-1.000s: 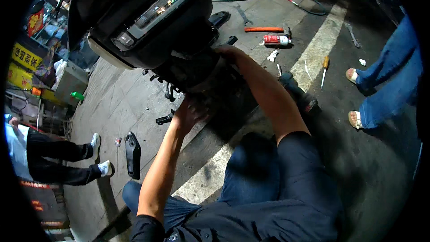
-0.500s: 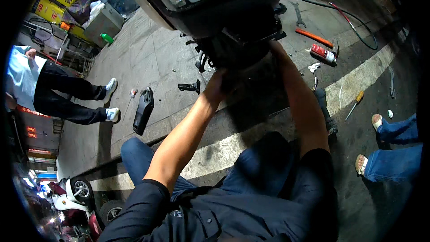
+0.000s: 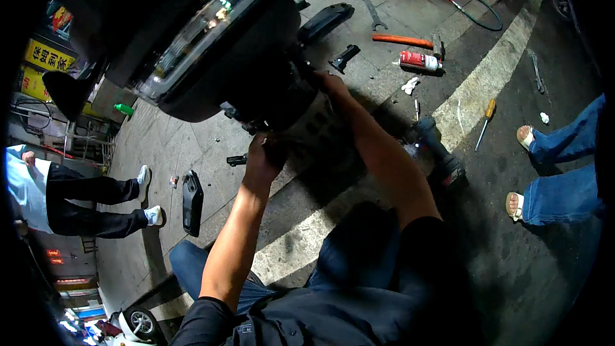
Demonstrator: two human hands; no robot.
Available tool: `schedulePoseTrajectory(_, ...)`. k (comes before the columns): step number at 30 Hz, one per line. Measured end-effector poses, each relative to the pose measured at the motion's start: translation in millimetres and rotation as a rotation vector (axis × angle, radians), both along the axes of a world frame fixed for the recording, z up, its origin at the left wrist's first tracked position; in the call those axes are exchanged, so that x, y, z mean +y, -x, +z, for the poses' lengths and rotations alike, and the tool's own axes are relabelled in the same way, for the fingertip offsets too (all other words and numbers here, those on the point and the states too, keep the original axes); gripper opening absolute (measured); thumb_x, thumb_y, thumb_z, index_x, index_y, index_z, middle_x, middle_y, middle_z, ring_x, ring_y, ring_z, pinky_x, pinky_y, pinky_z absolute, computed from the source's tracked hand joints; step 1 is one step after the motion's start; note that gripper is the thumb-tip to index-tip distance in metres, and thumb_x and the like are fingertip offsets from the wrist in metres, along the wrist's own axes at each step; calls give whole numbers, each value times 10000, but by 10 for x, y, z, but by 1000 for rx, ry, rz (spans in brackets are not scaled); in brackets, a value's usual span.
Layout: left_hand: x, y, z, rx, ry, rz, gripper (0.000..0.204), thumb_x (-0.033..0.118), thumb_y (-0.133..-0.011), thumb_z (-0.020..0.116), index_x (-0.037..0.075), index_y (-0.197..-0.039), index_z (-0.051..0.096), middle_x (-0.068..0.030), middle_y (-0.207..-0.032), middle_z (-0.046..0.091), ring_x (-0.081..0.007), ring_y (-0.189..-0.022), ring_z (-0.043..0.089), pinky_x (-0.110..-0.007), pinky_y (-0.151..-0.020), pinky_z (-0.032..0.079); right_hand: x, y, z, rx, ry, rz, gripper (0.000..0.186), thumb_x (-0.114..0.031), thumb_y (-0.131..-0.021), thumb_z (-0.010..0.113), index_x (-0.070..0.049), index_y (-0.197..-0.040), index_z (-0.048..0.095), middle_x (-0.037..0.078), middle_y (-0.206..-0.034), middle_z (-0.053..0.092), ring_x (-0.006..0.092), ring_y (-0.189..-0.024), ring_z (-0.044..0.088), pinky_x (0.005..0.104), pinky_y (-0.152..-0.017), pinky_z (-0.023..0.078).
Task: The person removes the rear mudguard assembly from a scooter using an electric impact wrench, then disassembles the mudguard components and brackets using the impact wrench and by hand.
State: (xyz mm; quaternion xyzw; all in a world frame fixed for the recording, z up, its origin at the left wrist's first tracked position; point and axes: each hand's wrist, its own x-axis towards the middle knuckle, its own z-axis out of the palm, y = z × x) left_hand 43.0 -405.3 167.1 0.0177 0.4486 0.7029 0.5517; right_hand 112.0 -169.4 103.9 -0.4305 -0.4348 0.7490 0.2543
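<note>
The black front of a vehicle [image 3: 237,70] with a long clear headlight [image 3: 202,32] fills the upper left, tilted diagonally. Below the headlight, my left hand [image 3: 264,157] is curled closed at the dark underside. Shadow hides whatever its fingers hold. My right hand [image 3: 332,84] reaches to the right side of the same black bodywork, its fingers hidden behind it. Between my hands a greyish slotted part [image 3: 314,122] shows dimly. Close to my left hand, a small black bracket-like piece [image 3: 236,161] lies on the paving.
Black plastic covers [image 3: 192,202] lie on the paving. To the right are an orange-handled hammer [image 3: 403,40], a wrench [image 3: 373,16], a red-and-white can [image 3: 419,61], a power tool [image 3: 435,147] and a screwdriver [image 3: 487,122]. People stand at left [image 3: 96,198] and right [image 3: 557,198].
The vehicle's front has swung from nearly level to a steep diagonal and shifted left in view. Both hands have moved with it, staying at its underside. More ground shows at upper right.
</note>
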Motion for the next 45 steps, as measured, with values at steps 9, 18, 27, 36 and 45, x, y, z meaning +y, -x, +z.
schedulePoseTrajectory(9, 2, -17, 146, -164, 24, 102, 406, 289, -808, 581, -38, -1047, 542, -106, -962, 622, -229, -820, 608, -296, -705, 530, -183, 86, -213, 555, -2, 37, 261, -283, -847, 587, -63, -986, 606, 58, -881, 620, 181, -767, 574, 329, -731, 471)
schedulePoseTrajectory(18, -58, 79, 3, -182, -15, 137, 384, 254, -815, 580, -20, -1082, 545, -109, -1053, 614, -224, -935, 601, -312, -822, 509, -150, -136, -57, 508, 513, 233, 198, -281, -899, 527, -116, -803, 582, 10, -570, 471, 148, -458, 435, 301, -420, 353)
schedulePoseTrajectory(27, 55, 138, 63, -428, -42, 6, 345, 275, -844, 600, 29, -1083, 565, -70, -1034, 609, -193, -913, 593, -293, -783, 515, -10, 140, 6, 522, 902, 85, 227, -269, -925, 472, -116, -779, 554, 58, -581, 497, 202, -458, 443, 365, -425, 367)
schedulePoseTrajectory(36, 107, 147, 50, -89, 81, 65, 293, 212, -887, 533, -9, -1078, 552, -80, -977, 635, -142, -815, 622, -235, -657, 549, 20, 421, -347, 513, 796, 72, 155, -217, -913, 511, -85, -919, 592, 66, -647, 541, 219, -494, 469, 391, -451, 393)
schedulePoseTrajectory(45, -132, 457, 139, -139, 72, 155, 324, 307, -892, 538, 13, -1025, 566, -68, -906, 628, -150, -724, 602, -219, -594, 533, -268, 506, 12, 568, 856, 74, 201, -223, -921, 488, -59, -915, 603, 76, -677, 597, 188, -520, 552, 288, -459, 444)
